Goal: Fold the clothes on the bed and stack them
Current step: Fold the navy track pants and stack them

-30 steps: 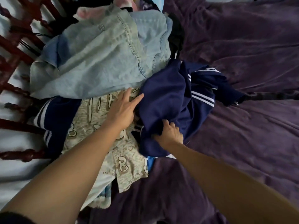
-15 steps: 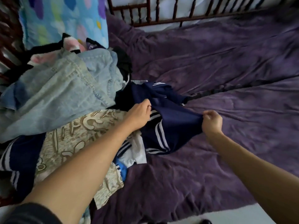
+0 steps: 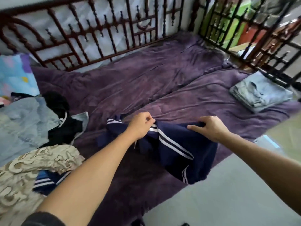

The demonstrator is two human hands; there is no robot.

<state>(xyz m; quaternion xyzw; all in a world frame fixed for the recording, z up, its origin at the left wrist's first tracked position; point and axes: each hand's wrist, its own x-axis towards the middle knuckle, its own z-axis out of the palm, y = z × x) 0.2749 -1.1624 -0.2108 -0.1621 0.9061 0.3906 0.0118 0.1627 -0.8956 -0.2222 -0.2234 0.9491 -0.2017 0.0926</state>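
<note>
A navy garment with white stripes [image 3: 177,149] hangs between my two hands above the purple bed cover [image 3: 146,88]. My left hand [image 3: 140,125] pinches its upper edge near the stripes. My right hand [image 3: 211,128] grips the same edge further right, with the thumb stretched out. The cloth droops down toward the bed's near edge. At the left lies the unfolded pile: pale denim [image 3: 24,124], a black piece [image 3: 65,129], a beige patterned cloth [image 3: 32,170] and another navy striped piece [image 3: 47,181]. A folded stack of pale denim [image 3: 260,93] sits at the far right of the bed.
A dark red wooden railing [image 3: 97,35] runs along the bed's far side and right end. A colourful pillow [image 3: 14,74] lies at the far left. Pale floor [image 3: 228,193] shows at the lower right beside the bed.
Both hands have pulled the navy garment out of the pile and to the right, lifting it over the open bed. My view has swung right, bringing the folded denim stack into sight.
</note>
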